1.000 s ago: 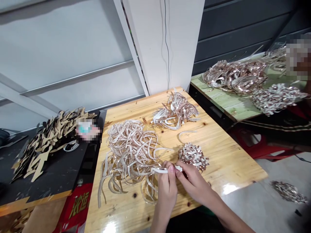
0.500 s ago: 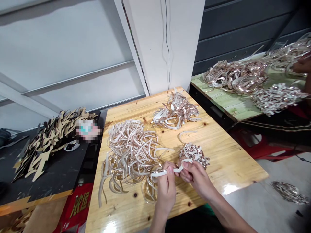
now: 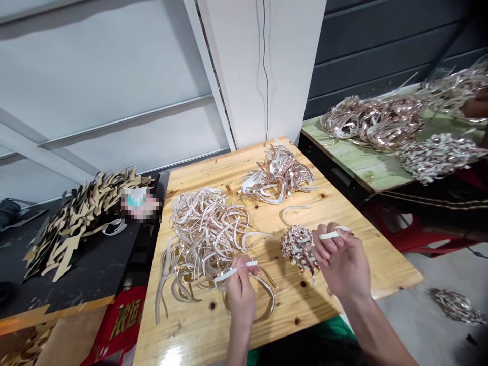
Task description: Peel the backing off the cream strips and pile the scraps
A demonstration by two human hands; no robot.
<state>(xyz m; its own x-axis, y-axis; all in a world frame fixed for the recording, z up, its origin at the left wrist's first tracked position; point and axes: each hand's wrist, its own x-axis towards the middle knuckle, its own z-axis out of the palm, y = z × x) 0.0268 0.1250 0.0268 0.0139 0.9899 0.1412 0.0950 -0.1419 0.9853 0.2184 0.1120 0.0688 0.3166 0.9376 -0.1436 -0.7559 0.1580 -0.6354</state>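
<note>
My left hand (image 3: 242, 292) pinches a curved strip (image 3: 224, 275), white on one side, over the near edge of a loose heap of rose-gold and white strips (image 3: 208, 229). Up to the right, my right hand (image 3: 345, 262) is closed on a white strip piece (image 3: 328, 236) between thumb and fingers. The two hands are well apart. Just left of my right hand lies a pile of short curled strip pieces (image 3: 297, 246). All this rests on a light wooden table (image 3: 198, 333).
Farther back on the table is another bundle of shiny strips (image 3: 282, 175), with a single strip (image 3: 295, 207) nearby. At left, a black table (image 3: 99, 259) bears tan cut-offs (image 3: 87, 203). At right, a co-worker's hand (image 3: 476, 105) is beside strip heaps (image 3: 377, 122) on a green-topped table (image 3: 358, 168).
My hands were close together on one strip; now they are apart, each with a piece. The right hand moved right and up, the left hand a little to the left.
</note>
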